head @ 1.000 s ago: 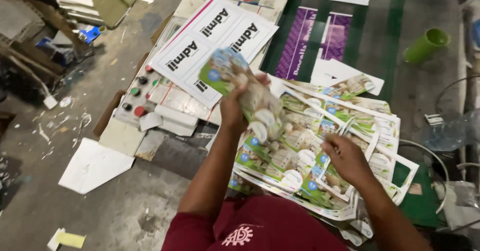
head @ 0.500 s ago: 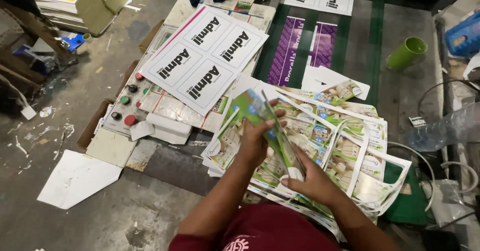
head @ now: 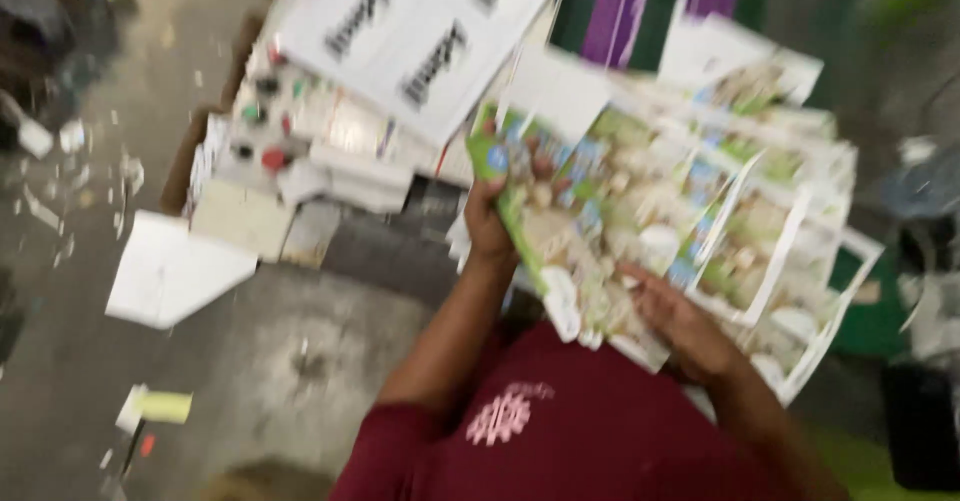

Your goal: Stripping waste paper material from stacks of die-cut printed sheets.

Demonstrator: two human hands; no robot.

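Your left hand (head: 492, 223) has its fingers clenched around a green printed sheet (head: 545, 223), lifted over the sheet pile (head: 770, 221). Your right hand (head: 680, 319) supports its lower end, fingers spread flat beneath it.

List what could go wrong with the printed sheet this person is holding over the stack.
1. The left hand grips the green printed sheet by one edge only, so it may bend or crease.
2. The right hand rests on the fanned stack of printed sheets; those loose, overlapping sheets could slide out of order.
3. The white card overhangs the table edge and might drop to the floor.
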